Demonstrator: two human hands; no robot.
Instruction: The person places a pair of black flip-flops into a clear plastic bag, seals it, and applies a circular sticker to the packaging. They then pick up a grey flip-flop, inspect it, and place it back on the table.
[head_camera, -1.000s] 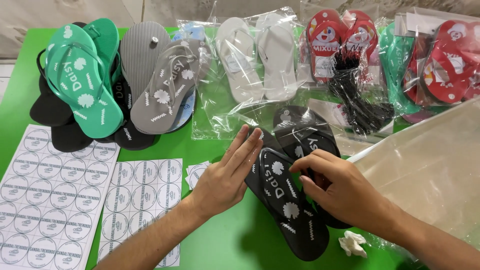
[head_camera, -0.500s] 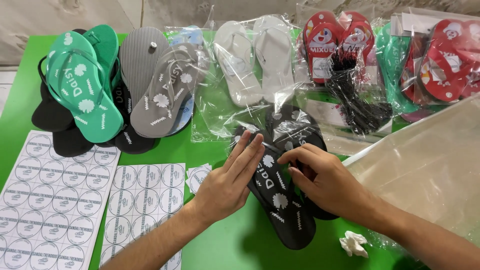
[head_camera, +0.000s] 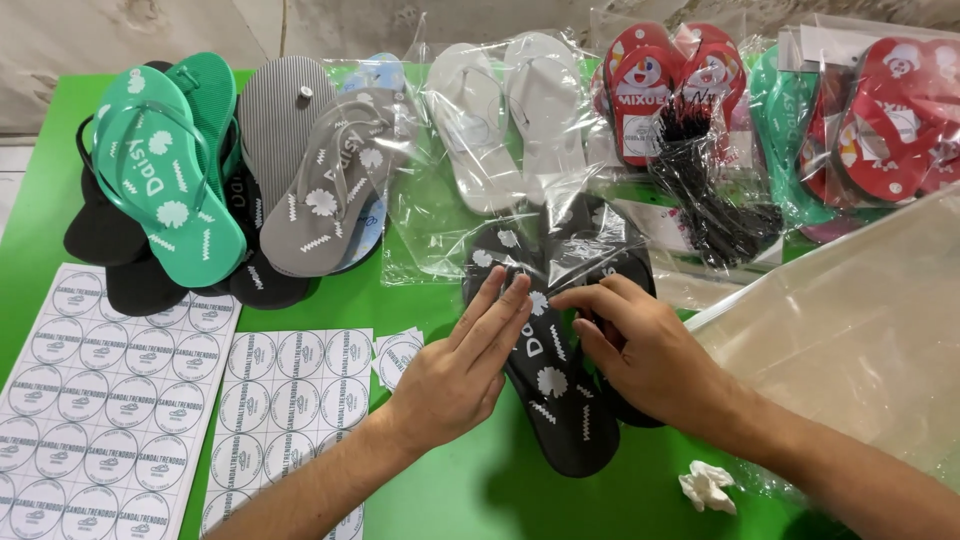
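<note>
Black flip-flops (head_camera: 560, 385) under flat, pressed-together left hand (head_camera: 462, 365) fingers and pinching right hand (head_camera: 640, 350) fingertips.

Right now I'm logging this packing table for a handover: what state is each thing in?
Black flip-flops: partly in a clear bag, toe ends covered.
Left hand: flat, fingers on the flip-flops.
Right hand: fingertips pinching at the bag.
White flip-flops: bagged.
Green flip-flops: unbagged, stacked.
Sticker sheets: flat, mostly full.
Crumpled paper: balled up.
</note>
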